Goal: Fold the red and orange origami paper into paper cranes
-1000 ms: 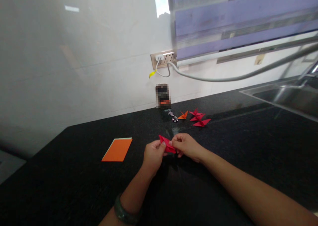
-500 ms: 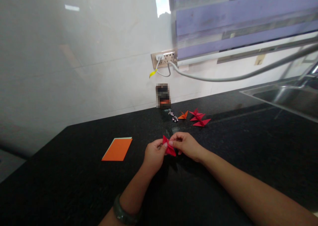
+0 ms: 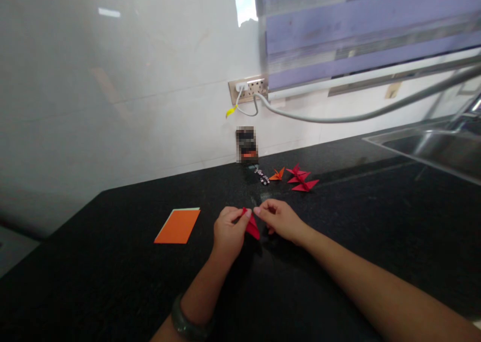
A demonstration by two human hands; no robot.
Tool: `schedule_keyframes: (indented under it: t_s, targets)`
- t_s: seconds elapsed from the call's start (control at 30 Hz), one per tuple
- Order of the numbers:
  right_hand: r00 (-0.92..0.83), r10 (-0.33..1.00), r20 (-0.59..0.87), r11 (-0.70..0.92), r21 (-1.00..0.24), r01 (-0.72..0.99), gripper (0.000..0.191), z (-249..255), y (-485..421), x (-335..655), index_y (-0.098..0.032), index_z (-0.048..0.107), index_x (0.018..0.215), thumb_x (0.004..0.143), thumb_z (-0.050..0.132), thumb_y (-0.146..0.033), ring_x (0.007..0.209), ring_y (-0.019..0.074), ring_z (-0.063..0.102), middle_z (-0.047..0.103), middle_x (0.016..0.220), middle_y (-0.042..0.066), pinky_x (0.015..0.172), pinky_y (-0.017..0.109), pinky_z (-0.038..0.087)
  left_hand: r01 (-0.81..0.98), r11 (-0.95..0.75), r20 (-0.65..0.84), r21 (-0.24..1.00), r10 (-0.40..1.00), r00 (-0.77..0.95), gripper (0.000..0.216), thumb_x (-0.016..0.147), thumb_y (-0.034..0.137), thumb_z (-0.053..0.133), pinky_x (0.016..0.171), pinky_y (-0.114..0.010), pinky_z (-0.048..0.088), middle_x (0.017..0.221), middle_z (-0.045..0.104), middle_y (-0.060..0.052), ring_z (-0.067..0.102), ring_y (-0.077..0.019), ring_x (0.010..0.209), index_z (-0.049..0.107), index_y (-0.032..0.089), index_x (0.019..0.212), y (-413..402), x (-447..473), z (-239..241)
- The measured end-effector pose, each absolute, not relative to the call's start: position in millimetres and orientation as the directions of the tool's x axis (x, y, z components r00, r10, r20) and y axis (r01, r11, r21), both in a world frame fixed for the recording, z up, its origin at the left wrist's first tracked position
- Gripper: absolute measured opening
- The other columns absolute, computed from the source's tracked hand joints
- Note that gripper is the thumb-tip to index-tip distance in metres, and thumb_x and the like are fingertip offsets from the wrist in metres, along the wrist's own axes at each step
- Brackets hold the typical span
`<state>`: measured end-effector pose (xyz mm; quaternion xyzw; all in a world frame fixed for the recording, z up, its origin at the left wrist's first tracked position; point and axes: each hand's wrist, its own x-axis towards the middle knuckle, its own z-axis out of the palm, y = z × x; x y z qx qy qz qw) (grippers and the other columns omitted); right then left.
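Between the thumb and fingers of my left hand (image 3: 228,235) is a red origami crane (image 3: 253,226), partly folded flat, its pointed end sloping down to the right. Those fingers hide part of it. Just right of the paper is my right hand (image 3: 282,220), thumb and forefinger pinched together and the other fingers curled. A small gap parts its fingertips from the red paper, and nothing shows in them. Farther back on the counter stand several finished cranes: an orange crane (image 3: 278,174) and a group of red cranes (image 3: 305,185).
A stack of orange paper (image 3: 177,226) lies left on the black counter (image 3: 112,272). Small patterned pieces (image 3: 263,179) and a blurred-out dark object (image 3: 247,145) are by the wall. A metal sink (image 3: 443,151) is at right; a grey cable (image 3: 319,119) hangs from the socket (image 3: 255,88).
My right hand has let go of the red crane, leaving a small gap. My left hand has shifted slightly left with the crane, which now looks narrower and more closed.
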<state>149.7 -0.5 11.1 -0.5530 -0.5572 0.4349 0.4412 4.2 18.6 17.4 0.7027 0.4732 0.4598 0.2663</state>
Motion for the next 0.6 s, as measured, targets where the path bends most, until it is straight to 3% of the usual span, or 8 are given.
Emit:
schedule_keyframes:
  t_s: [0.13,0.2,0.3,0.37,0.43,0.53,0.6]
  targets:
    - [-0.162,0.976,-0.143,-0.108,-0.972,0.21,0.041,19.7,-6.3,148.8,-0.014,0.051,0.062,0.075,0.046,-0.053,0.038,0.0047,0.042,0.051,0.052,-0.002,0.034,0.016,0.035,0.448,-0.423,0.446,0.788,0.893,0.06,0.02,0.071,0.031,0.057,0.057,-0.023,0.041,0.061,0.053,-0.001,0.052,-0.0116,0.06,0.067,0.017,0.063,19.6,1.3,17.7]
    - [-0.264,0.946,-0.189,-0.122,-0.96,0.251,0.036,19.7,-8.9,147.4,-0.014,0.051,0.061,0.072,0.053,-0.048,0.038,0.0042,0.042,0.052,0.052,-0.002,0.035,0.015,0.034,0.407,-0.399,0.421,0.822,0.906,0.038,0.02,0.072,0.032,0.056,0.055,-0.022,0.042,0.062,0.054,0.0,0.053,-0.0114,0.058,0.067,0.016,0.069,19.0,2.0,17.1]
    - [-0.227,0.96,-0.167,-0.099,-0.953,0.285,0.019,15.2,-9.0,145.9,-0.015,0.052,0.065,0.071,0.057,-0.032,0.04,0.0053,0.044,0.052,0.053,-0.003,0.038,0.016,0.035,0.26,-0.272,0.28,0.926,0.96,0.009,0.017,0.071,0.031,0.056,0.052,-0.022,0.044,0.063,0.058,0.0,0.056,-0.0114,0.054,0.061,0.015,0.075,17.6,5.3,15.9]
    - [-0.104,0.992,-0.073,-0.032,-0.937,0.349,0.014,12.0,-6.6,146.9,-0.015,0.053,0.064,0.072,0.053,-0.027,0.042,0.0067,0.043,0.05,0.051,-0.004,0.04,0.018,0.034,0.171,-0.163,0.165,0.972,0.986,0.006,0.015,0.07,0.029,0.057,0.049,-0.022,0.045,0.06,0.059,0.0,0.058,-0.0117,0.051,0.057,0.015,0.075,16.9,7.5,15.6]
    - [0.016,0.993,0.115,0.095,-0.886,0.454,0.018,10.5,-3.8,149.3,-0.015,0.053,0.06,0.074,0.05,-0.026,0.045,0.0079,0.043,0.048,0.05,-0.004,0.043,0.019,0.033,0.132,-0.065,0.064,0.989,0.998,0.019,0.013,0.069,0.027,0.058,0.046,-0.02,0.044,0.055,0.058,0.001,0.059,-0.0122,0.049,0.053,0.015,0.071,16.2,9.3,16.0]
    - [0.061,0.936,0.347,0.254,-0.784,0.566,0.02,10.6,-1.5,153.1,-0.016,0.058,0.063,0.077,0.049,-0.026,0.054,0.0104,0.047,0.054,0.057,-0.001,0.051,0.021,0.035,0.085,0.073,-0.08,0.994,0.993,0.086,0.015,0.067,0.027,0.059,0.044,-0.019,0.043,0.051,0.058,0.001,0.06,-0.0128,0.049,0.051,0.014,0.069,14.4,11.4,16.6]
    - [0.051,0.919,0.392,0.295,-0.766,0.571,0.016,10.6,-1.4,154.1,-0.017,0.062,0.073,0.078,0.049,-0.025,0.059,0.0118,0.051,0.06,0.066,0.001,0.056,0.022,0.037,0.032,0.138,-0.141,0.99,0.979,0.145,0.019,0.066,0.028,0.061,0.045,-0.018,0.044,0.053,0.06,0.0,0.061,-0.0128,0.051,0.05,0.014,0.07,12.7,12.5,16.6]
